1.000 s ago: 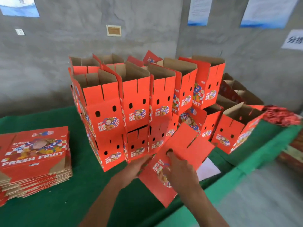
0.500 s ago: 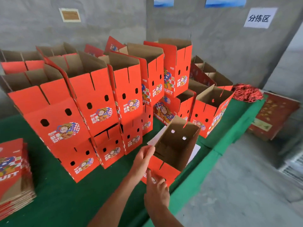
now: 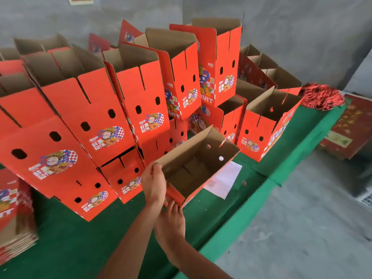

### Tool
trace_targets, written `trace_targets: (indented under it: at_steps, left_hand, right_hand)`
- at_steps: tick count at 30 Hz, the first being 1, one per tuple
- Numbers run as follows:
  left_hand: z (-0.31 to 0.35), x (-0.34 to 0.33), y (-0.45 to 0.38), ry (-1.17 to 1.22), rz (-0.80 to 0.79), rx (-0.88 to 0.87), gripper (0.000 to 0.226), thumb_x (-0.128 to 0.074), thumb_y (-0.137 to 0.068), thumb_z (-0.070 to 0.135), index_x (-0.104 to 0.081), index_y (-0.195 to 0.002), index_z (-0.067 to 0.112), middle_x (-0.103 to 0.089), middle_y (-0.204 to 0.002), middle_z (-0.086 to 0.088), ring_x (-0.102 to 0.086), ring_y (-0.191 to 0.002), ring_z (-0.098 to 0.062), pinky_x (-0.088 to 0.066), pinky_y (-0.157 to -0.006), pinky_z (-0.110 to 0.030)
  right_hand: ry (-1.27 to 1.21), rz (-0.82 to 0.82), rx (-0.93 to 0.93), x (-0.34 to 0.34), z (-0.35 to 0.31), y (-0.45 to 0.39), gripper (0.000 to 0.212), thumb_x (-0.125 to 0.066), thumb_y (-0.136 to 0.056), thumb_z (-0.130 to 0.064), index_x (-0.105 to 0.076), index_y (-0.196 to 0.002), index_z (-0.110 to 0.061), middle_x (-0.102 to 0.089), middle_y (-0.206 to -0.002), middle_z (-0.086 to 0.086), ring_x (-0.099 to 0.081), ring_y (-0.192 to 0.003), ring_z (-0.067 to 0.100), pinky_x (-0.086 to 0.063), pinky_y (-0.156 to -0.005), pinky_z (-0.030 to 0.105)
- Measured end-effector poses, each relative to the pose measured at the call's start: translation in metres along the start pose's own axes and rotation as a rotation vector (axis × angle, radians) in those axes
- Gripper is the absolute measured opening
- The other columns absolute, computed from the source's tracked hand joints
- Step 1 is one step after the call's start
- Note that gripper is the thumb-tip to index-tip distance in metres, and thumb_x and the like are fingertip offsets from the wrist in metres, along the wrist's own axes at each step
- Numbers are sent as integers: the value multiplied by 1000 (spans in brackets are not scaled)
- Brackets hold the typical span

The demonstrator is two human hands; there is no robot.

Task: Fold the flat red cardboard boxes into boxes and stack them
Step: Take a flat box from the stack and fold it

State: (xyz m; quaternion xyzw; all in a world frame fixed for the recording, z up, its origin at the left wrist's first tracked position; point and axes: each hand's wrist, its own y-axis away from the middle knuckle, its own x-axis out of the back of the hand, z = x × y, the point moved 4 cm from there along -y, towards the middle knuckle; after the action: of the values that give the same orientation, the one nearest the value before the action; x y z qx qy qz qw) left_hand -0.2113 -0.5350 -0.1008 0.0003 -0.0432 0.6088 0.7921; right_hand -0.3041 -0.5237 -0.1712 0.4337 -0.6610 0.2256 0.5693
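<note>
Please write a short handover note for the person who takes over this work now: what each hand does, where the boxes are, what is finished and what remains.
Left hand: grips the near left rim of the open box.
Right hand: fingers touch the box's near bottom corner.
The open box is tilted at the edge of the green table, mouth up, partly over a white paper.
Done: many folded boxes are stacked two high behind it.
Left: finish this box, stack it, then fold the flat boxes piled at far left.
</note>
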Motion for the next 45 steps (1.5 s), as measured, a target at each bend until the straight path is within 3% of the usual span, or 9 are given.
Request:
trace_targets:
  at_steps: [10,16,22,26,29,36,40,42,45]
  left_hand:
    - [4,10,36,119,187,29,24,-47,-98,3,-63,-80,7,-57,-60,13,-50,-53,-2,-42,-54,-15]
    - [-3,-53,36,66,153,151,28,-51,-102,6,-70,-121,6,-71,-116,-12,-64,-111,-30,-51,-99,-48]
    - [-5,-107,43,25,-65,126,31,-53,-96,7,-64,-103,35,-69,-104,3,-67,-98,-16,-52,-86,-39]
    - [-19,-136,38,-19,-335,305,53,-47,-106,41,-37,-156,29,-51,-151,-1,-51,-134,-19,-40,-112,-38]
    - [-27,-142,37,-8,-375,359,67,-45,-105,56,-19,-163,34,-37,-163,-2,-43,-144,-23,-35,-118,-41]
    - [-24,-141,40,18,-400,398,69,-44,-103,60,-17,-162,38,-39,-162,-1,-44,-144,-27,-36,-118,-54]
    - [-24,-131,43,2,-444,429,76,-49,-97,67,-19,-161,39,-40,-161,2,-44,-144,-27,-36,-118,-57]
    - [-25,-127,44,-14,-468,414,74,-51,-95,68,-24,-158,41,-49,-153,5,-51,-136,-21,-41,-114,-51]
    - [-26,-113,43,-62,-488,309,65,-52,-93,71,-36,-149,42,-54,-122,32,-56,-105,14,-45,-91,-18]
  right_hand:
    - [195,191,25,20,49,11,63,-81,-71,-36,-66,-128,-13,-68,-113,17,-66,-104,34,-55,-98,48]
    - [152,258,-44,39,117,-12,49,-70,-83,-33,-66,-124,-7,-65,-117,15,-63,-106,34,-51,-98,45]
    - [157,301,-37,45,179,-38,47,-83,-72,-32,-70,-108,-6,-66,-105,17,-64,-99,36,-53,-97,48]
    - [73,339,-44,48,206,-41,31,-73,-81,-23,-70,-111,-14,-63,-114,15,-60,-103,37,-51,-97,48]
    - [22,341,-20,43,206,-37,35,-59,-92,-20,-66,-127,-21,-56,-134,18,-56,-118,39,-44,-106,47]
    - [23,354,-69,35,196,-20,54,-61,-91,-12,-59,-142,-28,-38,-153,35,-50,-135,49,-43,-112,52]
    - [34,283,-82,32,186,-15,63,-49,-98,-18,-35,-157,-38,-22,-162,33,-38,-145,44,-34,-119,48]
    - [12,341,-119,34,183,-12,63,-58,-93,-15,-47,-152,-33,-38,-155,32,-51,-134,46,-45,-110,50]
    - [-22,320,-132,35,173,-6,60,-54,-97,-22,-42,-155,-31,-57,-142,17,-63,-119,37,-50,-101,45]
